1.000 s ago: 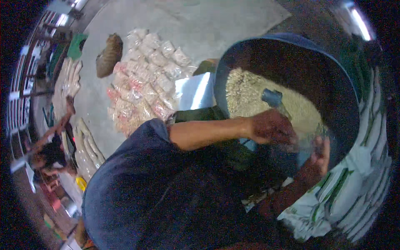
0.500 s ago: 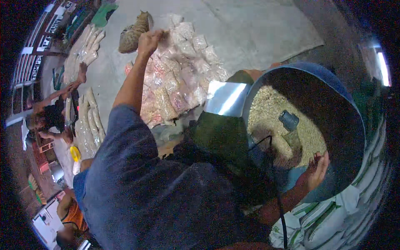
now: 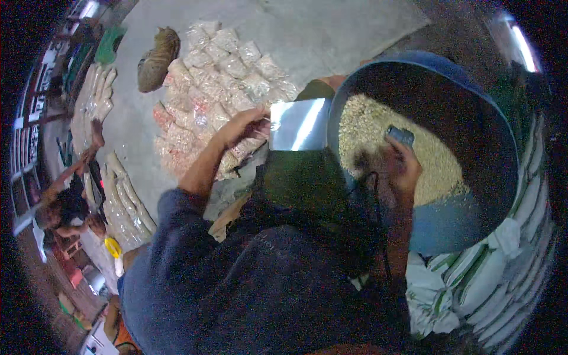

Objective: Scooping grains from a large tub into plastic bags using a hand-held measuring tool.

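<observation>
Within the high rim of the blue tub (image 3: pixel 441 228), the right hand (image 3: pixel 406 165) met the dark cup (image 3: pixel 400 135) on the grain (image 3: pixel 438 171); the left hand (image 3: pixel 251 125) curled by the shiny sheet's (image 3: pixel 299 125) edge. I couldn't tell either grip. Grey floor (image 3: pixel 331 35) stretched beyond.

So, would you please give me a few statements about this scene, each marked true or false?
1. The blue barrel holds pale, grain-like pieces. True.
2. The left hand is inside the blue barrel. False: the left hand is outside it, beside the shiny sheet.
3. The right hand is at the dark grey object. True.
4. The cat is on top of the clear bags. False: the cat is on the floor, beside the clear bags.
</observation>
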Tool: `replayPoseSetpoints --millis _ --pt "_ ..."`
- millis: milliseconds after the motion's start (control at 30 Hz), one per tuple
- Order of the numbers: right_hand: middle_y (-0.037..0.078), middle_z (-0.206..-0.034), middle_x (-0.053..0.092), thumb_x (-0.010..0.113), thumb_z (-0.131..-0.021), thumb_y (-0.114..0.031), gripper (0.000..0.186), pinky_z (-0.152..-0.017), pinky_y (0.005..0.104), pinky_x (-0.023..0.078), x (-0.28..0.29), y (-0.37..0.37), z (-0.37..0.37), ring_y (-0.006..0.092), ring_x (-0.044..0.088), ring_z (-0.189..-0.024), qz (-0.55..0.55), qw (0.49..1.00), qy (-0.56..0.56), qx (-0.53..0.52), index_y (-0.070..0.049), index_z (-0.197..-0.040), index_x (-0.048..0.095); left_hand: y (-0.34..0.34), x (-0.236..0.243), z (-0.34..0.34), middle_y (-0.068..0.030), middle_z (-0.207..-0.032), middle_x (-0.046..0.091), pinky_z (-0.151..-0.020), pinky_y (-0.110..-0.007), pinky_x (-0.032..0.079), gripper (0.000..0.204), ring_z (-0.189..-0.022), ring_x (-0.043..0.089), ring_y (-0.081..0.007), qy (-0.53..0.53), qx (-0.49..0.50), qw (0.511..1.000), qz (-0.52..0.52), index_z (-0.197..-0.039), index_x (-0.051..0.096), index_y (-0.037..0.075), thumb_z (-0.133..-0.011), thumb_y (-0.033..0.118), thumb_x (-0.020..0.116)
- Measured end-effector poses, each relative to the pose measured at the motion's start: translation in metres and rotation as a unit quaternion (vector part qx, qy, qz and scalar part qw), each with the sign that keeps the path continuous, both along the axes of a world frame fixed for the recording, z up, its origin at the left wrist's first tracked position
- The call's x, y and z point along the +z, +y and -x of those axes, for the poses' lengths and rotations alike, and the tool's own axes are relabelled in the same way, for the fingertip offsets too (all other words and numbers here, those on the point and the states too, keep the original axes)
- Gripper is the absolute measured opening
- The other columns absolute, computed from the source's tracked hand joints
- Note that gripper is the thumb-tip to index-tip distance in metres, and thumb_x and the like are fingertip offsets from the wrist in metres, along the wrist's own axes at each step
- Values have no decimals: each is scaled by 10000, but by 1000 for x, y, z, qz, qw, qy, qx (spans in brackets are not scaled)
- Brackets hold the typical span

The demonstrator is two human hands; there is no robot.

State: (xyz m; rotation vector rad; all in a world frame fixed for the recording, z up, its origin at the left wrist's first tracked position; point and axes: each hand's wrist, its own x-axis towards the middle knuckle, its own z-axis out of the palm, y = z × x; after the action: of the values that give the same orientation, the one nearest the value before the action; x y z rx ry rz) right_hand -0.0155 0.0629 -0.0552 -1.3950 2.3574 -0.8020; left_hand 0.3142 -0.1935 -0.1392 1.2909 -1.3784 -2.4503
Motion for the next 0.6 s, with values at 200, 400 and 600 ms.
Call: replayPoseSetpoints --millis 200,400,600 --pt "132 -864 649 687 -771 -117 272 -721 320 505 4 -106 -76 267 630 -807 51 959 -141 243 -39 -1031 675 55 55 35 -52 -932 661 -726 -264 492 372 -798 615 -124 66 93 992 53 -1090 601 8 -810 222 719" --pt "133 -774 597 663 -785 -85 113 -636 335 481 -22 -112 -98 276 593 -706 148 952 -77 257 -30 -876 699 66 43 41 -51 -889 663 -655 -238 481 315 -754 606 -105 28 152 985 78 -1011 628 -14 -846 247 693" --pt "63 -719 597 586 -884 -108 126 -632 320 494 -61 -92 -87 185 557 -625 203 959 -192 -36 -14 -892 669 66 34 42 -42 -953 667 -718 -263 477 339 -778 611 -121 30 138 988 71 -1107 598 3 -860 228 659"
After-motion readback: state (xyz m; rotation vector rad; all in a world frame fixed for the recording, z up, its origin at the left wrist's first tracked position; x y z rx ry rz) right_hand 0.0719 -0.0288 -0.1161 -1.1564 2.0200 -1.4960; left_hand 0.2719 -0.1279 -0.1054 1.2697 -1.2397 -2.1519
